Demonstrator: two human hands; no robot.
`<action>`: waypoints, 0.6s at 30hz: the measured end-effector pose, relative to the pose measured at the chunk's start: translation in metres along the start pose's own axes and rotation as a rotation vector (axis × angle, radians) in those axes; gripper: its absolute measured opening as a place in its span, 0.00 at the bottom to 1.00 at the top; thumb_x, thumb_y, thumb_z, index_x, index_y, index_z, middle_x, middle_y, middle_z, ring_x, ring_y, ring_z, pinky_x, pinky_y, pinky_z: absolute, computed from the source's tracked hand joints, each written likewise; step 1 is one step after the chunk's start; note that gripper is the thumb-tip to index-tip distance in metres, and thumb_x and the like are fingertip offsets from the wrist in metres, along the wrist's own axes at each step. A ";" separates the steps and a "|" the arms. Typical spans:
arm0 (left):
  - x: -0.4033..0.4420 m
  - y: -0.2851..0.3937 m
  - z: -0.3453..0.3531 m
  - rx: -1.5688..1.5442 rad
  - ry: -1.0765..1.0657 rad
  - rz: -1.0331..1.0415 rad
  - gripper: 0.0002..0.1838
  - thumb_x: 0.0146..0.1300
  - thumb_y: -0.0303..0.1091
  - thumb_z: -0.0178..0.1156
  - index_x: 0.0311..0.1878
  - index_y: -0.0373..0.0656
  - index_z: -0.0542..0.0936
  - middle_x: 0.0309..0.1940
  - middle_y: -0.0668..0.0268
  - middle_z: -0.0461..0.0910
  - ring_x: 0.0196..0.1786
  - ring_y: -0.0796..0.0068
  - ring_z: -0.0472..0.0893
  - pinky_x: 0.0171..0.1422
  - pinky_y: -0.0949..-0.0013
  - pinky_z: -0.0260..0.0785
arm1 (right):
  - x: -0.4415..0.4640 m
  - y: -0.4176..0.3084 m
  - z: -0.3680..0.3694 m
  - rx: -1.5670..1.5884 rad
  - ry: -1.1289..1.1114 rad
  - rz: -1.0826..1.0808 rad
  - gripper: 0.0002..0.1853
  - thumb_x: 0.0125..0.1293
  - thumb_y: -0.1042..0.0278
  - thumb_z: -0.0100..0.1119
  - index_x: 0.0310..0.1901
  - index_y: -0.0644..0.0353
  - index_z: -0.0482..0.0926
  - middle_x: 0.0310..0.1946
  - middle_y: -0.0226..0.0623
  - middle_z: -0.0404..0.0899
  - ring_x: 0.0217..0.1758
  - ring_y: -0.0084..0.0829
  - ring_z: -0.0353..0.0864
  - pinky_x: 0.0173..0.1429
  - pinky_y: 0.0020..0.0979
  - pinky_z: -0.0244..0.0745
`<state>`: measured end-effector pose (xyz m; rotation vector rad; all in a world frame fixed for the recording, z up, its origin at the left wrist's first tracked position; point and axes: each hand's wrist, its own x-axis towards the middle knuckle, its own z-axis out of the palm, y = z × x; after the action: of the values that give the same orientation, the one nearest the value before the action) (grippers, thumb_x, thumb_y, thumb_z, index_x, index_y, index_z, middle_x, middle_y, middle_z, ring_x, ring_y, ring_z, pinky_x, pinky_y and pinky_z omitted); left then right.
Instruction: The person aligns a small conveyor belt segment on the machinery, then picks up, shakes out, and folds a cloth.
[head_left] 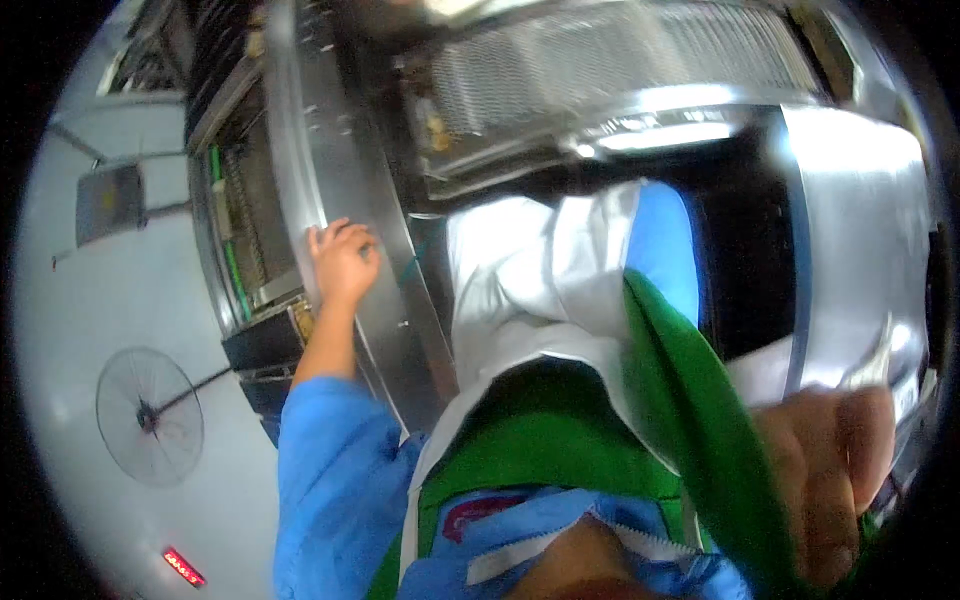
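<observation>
My left hand (345, 265) rests on a long metal beam (385, 270), its fingers a little bent and apart over the beam's edge, with nothing in them. Close to the camera at the lower right is my right hand (825, 475), blurred, its fingers curled. It appears to grip green cloth (700, 385), which runs up from my lap to the hand. A pale, thin shape (882, 350) shows just beyond the fingertips; I cannot make out what it is or whether it is held. A white apron (530, 270) with green fabric covers my lap.
Ahead lies a ribbed metal conveyor-like surface (620, 65) in a machine frame. A shiny curved metal panel (860, 230) stands to the right. At the left are a machine with a green strip (230, 235), a wall fan (148, 415) and a red lit display (184, 566).
</observation>
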<state>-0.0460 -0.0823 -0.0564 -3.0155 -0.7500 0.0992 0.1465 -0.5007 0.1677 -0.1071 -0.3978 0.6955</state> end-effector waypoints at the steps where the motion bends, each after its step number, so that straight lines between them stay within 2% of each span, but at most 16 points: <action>1: 0.002 -0.004 0.000 -0.018 -0.029 -0.005 0.06 0.53 0.36 0.64 0.33 0.53 0.87 0.49 0.73 0.85 0.67 0.65 0.72 0.81 0.41 0.40 | -0.003 -0.002 0.003 -0.008 0.003 0.008 0.04 0.77 0.71 0.49 0.43 0.60 0.73 0.41 0.44 0.87 0.40 0.38 0.86 0.50 0.38 0.79; 11: 0.001 -0.008 0.005 0.042 -0.005 0.007 0.06 0.52 0.37 0.64 0.32 0.54 0.87 0.49 0.74 0.85 0.66 0.65 0.73 0.80 0.40 0.43 | -0.005 -0.008 -0.003 0.072 -0.033 0.090 0.04 0.75 0.72 0.51 0.44 0.63 0.72 0.40 0.43 0.86 0.38 0.34 0.84 0.46 0.35 0.79; 17: -0.002 -0.005 0.003 0.002 0.014 0.000 0.06 0.51 0.36 0.64 0.33 0.53 0.87 0.48 0.73 0.85 0.65 0.65 0.74 0.80 0.39 0.43 | 0.007 -0.007 -0.010 0.194 0.020 0.218 0.05 0.74 0.73 0.53 0.45 0.65 0.72 0.40 0.42 0.85 0.37 0.31 0.83 0.44 0.33 0.79; 18: -0.001 -0.005 0.004 -0.007 0.018 0.006 0.06 0.51 0.35 0.64 0.33 0.53 0.87 0.49 0.73 0.85 0.65 0.65 0.74 0.80 0.39 0.43 | 0.009 -0.004 -0.015 0.203 -0.055 0.202 0.04 0.74 0.72 0.53 0.44 0.63 0.73 0.43 0.42 0.86 0.41 0.33 0.84 0.48 0.34 0.79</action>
<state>-0.0495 -0.0778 -0.0600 -3.0218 -0.7413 0.0702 0.1605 -0.4976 0.1576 0.0653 -0.3702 0.9354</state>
